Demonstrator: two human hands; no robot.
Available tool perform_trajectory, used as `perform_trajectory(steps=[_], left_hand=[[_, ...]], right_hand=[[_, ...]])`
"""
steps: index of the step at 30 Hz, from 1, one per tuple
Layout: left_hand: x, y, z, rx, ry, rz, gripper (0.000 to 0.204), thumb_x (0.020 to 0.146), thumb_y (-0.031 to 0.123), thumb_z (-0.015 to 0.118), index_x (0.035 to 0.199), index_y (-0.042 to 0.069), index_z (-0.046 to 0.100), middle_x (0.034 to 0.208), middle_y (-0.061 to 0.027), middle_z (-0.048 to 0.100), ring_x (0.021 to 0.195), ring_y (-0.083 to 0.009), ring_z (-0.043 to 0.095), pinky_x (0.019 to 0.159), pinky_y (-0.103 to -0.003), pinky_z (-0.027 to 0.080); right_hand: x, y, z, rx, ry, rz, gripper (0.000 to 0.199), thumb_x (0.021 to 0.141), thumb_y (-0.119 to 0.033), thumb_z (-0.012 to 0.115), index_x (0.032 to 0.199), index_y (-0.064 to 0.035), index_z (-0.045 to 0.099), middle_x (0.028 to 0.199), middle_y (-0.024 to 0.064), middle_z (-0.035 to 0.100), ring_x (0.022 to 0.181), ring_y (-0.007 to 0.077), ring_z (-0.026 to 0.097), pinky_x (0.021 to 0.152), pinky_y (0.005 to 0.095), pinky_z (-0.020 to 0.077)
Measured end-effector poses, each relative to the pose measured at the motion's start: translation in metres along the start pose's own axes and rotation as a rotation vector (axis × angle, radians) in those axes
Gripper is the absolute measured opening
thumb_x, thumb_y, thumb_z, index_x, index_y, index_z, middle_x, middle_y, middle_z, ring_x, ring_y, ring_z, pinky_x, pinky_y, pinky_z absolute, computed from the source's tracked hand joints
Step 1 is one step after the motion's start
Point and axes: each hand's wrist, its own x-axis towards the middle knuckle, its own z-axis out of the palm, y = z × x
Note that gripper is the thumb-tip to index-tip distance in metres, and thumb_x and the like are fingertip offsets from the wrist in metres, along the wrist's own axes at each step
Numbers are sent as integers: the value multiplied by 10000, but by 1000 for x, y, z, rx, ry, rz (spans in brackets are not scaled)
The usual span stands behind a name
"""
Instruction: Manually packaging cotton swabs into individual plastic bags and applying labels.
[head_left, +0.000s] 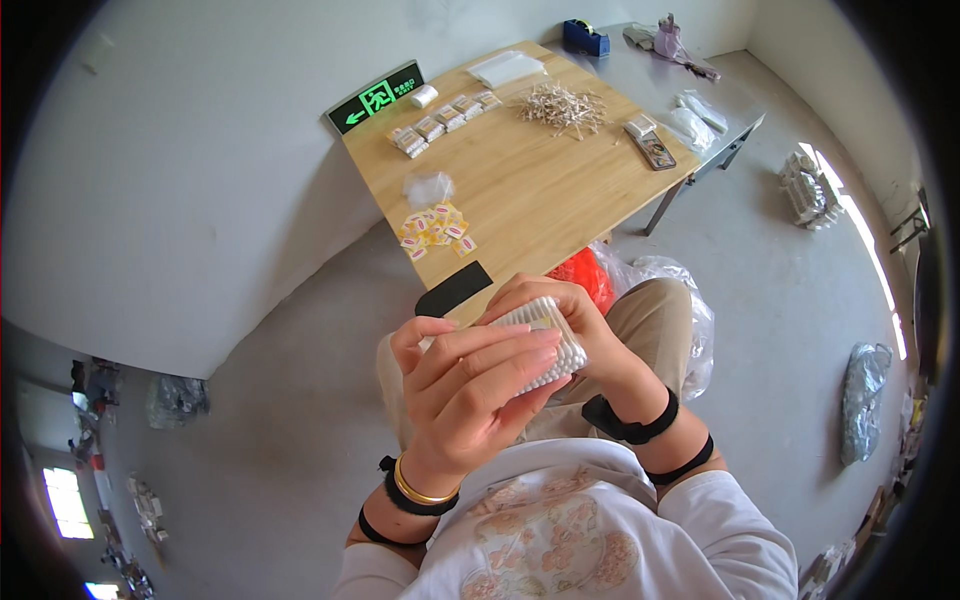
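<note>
I clamp a white pack of cotton swabs (545, 345) close to my chest, right hand (560, 310) cupping it steady, left hand (470, 385) curled across, fingers closed, counter (520, 190) far.

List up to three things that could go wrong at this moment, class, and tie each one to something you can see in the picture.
1. Both hands, left hand and right hand, hold the pack of cotton swabs over the lap, off the wooden table; if it slips or opens, swabs may drop to the floor.
2. The small yellow packets lie loose near the table's edge and could be knocked off.
3. The pile of wooden sticks could scatter if bumped.
</note>
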Motion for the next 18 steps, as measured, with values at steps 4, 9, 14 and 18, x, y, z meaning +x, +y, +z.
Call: perform_trajectory(steps=[4, 9, 14, 18], left_hand=[[-1, 7, -6, 96, 6, 29, 462, 752, 190, 879, 1118, 148, 599, 994, 36, 766, 854, -138, 673, 913, -361, 394], [-6, 1, -9, 163, 27, 16, 466, 769, 172, 868, 1136, 145, 583, 998, 31, 766, 826, -128, 664, 942, -361, 383], [-5, 5, -12, 159, 58, 10, 503, 786, 167, 858, 1179, 124, 548, 992, 15, 765, 793, -133, 648, 918, -370, 388], [-6, 6, -16, 192, 19, 22, 548, 775, 169, 867, 1203, 119, 528, 1002, 0, 764, 779, -135, 638, 905, -374, 387]], right_hand=[[2, -6, 6, 6, -7, -23, 182, 881, -73, 688, 1051, -11, 712, 1035, 78, 708, 990, 187, 643, 892, 329, 495], [-6, -8, 5, -54, -6, 70, 179, 884, -35, 662, 1056, -8, 704, 1021, 78, 701, 978, 180, 645, 890, 311, 493], [-11, -9, -2, -71, -12, 119, 198, 889, 4, 631, 1076, -4, 695, 1011, 76, 692, 973, 161, 640, 887, 302, 489], [-10, -18, -8, -58, -24, 172, 175, 922, 20, 600, 1066, 12, 698, 1017, 64, 691, 988, 141, 631, 894, 299, 485]])
